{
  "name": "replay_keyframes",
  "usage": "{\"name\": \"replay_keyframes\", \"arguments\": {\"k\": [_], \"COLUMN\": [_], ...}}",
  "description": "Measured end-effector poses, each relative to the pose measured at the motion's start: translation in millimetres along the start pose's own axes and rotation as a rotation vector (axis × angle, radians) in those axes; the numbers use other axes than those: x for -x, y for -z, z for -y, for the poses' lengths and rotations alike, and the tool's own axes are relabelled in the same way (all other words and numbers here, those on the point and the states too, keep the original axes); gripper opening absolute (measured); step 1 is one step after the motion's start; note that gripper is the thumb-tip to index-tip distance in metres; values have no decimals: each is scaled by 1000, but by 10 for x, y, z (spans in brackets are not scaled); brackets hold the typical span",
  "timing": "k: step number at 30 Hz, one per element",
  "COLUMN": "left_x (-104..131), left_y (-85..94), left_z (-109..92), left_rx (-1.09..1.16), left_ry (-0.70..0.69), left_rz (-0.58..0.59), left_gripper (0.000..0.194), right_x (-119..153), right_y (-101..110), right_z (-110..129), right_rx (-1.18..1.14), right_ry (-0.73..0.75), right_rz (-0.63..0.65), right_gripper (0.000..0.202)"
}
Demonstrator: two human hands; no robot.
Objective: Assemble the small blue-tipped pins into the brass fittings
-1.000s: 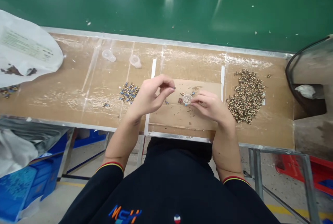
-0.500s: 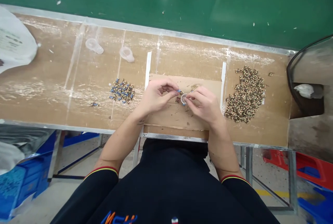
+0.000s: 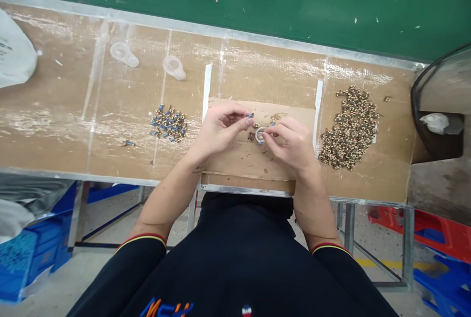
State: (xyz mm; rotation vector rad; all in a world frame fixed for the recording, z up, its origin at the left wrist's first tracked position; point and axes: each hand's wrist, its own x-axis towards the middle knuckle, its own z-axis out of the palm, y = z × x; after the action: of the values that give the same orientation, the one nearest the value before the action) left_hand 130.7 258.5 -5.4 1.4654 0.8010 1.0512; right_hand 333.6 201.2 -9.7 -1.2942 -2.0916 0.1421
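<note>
My left hand (image 3: 224, 128) pinches a small blue-tipped metal piece (image 3: 250, 115) between thumb and fingertips, over the flat cardboard sheet (image 3: 235, 162). Just right of it, my right hand (image 3: 292, 143) is closed on a small whitish ring-shaped piece (image 3: 259, 135), with a bit of blue at its lower edge. A loose brass-coloured piece (image 3: 256, 125) and some tiny reddish-brown bits (image 3: 251, 136) lie between the hands. Beyond the right fingers is a little group of thin brass-coloured parts (image 3: 278, 117), too small to make out.
A large pile of brass-coloured pieces (image 3: 348, 128) lies on the right, a smaller pile with blue parts (image 3: 168, 124) on the left. Two clear plastic scoops (image 3: 124, 55) (image 3: 174, 67) rest farther back. White strips (image 3: 207, 91) flank the cardboard. A white bag (image 3: 16, 52) sits far left.
My left hand has drawn the blue-tipped piece up and away from the ring-shaped piece. The right hand keeps its hold, nearly still. The whole view has shifted slightly.
</note>
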Motion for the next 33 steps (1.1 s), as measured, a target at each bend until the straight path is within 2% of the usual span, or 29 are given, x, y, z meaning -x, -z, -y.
{"name": "replay_keyframes", "arguments": {"k": [2, 4, 6, 9, 12, 16, 20, 25, 33], "left_x": [12, 26, 39, 53, 61, 76, 93, 92, 95], "left_y": [-10, -14, -8, 5, 5, -22, -51, -66, -72], "left_z": [1, 4, -1, -35, -87, -144, -185, -204, -200], "left_rx": [-9, -25, -49, -134, -285, -419, -463, -460, -451], "left_ry": [-8, -21, -29, -60, -144, -206, -197, -204, -212], "left_rz": [8, 25, 53, 125, 214, 332, 408, 423, 430], "left_gripper": [37, 37, 38, 36, 30, 25, 23, 22, 22], "right_x": [-9, -25, -44, -51, -12, 62, 60, 2, 41], "right_y": [20, 72, 144, 231, 228, 159, 147, 165, 157], "right_z": [4, 15, 34, 67, 87, 93, 113, 146, 147], "right_rx": [-3, -47, -111, -185, -126, -19, -134, -234, -201], "right_ry": [5, 13, -9, -61, -124, -183, -155, -61, -164], "right_rz": [9, -35, -170, -439, -588, -585, -536, -522, -487], "right_gripper": [22, 18, 14, 12, 14, 20, 19, 17, 23]}}
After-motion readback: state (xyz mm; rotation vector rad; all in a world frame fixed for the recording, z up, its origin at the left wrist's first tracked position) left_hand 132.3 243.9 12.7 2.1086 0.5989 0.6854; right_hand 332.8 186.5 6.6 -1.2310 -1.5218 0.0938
